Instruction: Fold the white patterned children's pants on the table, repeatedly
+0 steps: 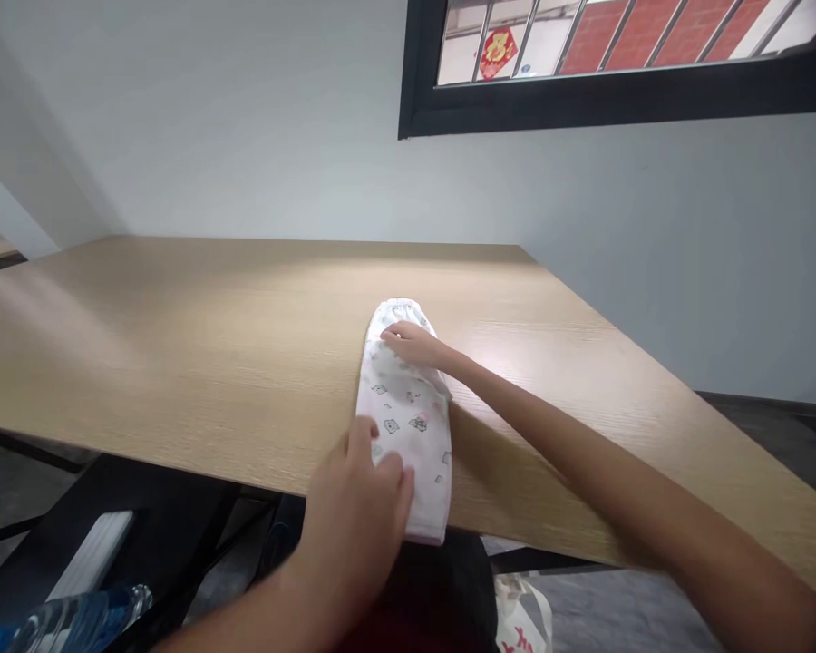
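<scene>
A white cloth garment [398, 399] with small printed figures lies folded into a long narrow strip on the table. Its far end is gathered like an elastic band, and its near end hangs slightly past the table's front edge. At the far part, my right hand [413, 345] has its fingers curled and closed on the fabric. My left hand [364, 494] is over the near left side of the garment, somewhat blurred, with its bent fingers apart. Whether the left fingertips touch the cloth I cannot tell.
The light wood table [210, 363] reaches back to a grey wall with a dark-framed window [517, 113]. Below its front edge at left are a black seat [156, 494] and a blue-capped plastic bottle [74, 621]. A printed bag [525, 617] is on the floor.
</scene>
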